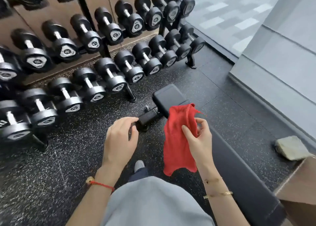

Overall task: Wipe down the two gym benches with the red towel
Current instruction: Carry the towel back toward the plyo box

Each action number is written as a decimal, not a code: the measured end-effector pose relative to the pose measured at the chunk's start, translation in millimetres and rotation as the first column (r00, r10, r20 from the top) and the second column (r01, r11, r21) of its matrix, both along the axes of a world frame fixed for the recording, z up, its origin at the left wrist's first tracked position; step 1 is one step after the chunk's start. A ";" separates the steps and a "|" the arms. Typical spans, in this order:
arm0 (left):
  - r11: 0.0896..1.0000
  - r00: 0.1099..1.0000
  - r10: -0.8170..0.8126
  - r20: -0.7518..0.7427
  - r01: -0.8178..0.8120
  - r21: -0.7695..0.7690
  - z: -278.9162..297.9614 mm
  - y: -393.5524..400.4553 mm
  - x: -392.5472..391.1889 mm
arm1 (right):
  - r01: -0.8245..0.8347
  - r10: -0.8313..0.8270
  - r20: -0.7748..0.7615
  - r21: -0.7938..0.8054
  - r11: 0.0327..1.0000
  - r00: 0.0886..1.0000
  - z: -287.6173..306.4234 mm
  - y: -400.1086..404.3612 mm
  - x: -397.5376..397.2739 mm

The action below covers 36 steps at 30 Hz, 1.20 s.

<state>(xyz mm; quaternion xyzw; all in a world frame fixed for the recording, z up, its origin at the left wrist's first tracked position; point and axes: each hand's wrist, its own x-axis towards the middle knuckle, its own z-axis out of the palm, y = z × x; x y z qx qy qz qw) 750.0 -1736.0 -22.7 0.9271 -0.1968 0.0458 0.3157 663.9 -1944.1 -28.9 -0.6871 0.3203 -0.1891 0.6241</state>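
The right hand (196,136) pinched the red towel (177,140) above the bench (168,97); the left hand (119,140) hung loosely curled, holding nothing. Wiping seemingly hadn't begun; next, press towel onto pad.

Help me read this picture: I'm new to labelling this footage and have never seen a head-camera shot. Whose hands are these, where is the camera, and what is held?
The single picture comes from a wide-angle camera worn on a person's head, looking forward and down, so the hands are the wearer's own. The right hand pinches a red towel that hangs loosely. The left hand holds nothing, its fingers relaxed. Below them a black gym bench stands on the speckled rubber floor. A dumbbell rack fills the left side. A grey-green pad lies at the right. No wiping is happening yet.
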 end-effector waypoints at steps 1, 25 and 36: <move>0.999 0.999 0.040 0.004 -0.040 -0.006 1.1 11.6 -6.3 | -0.031 0.031 0.006 0.002 1.000 0.999 0.4 7.2 2.5; 0.568 0.569 0.822 0.031 -0.823 0.016 15.5 457.7 -88.7 | -0.820 0.816 0.112 -0.023 0.572 0.567 9.2 460.9 137.5; 0.404 0.404 0.914 0.032 -0.915 0.025 5.5 621.7 -76.0 | -0.927 0.925 0.076 -0.028 0.374 0.371 1.7 649.0 194.6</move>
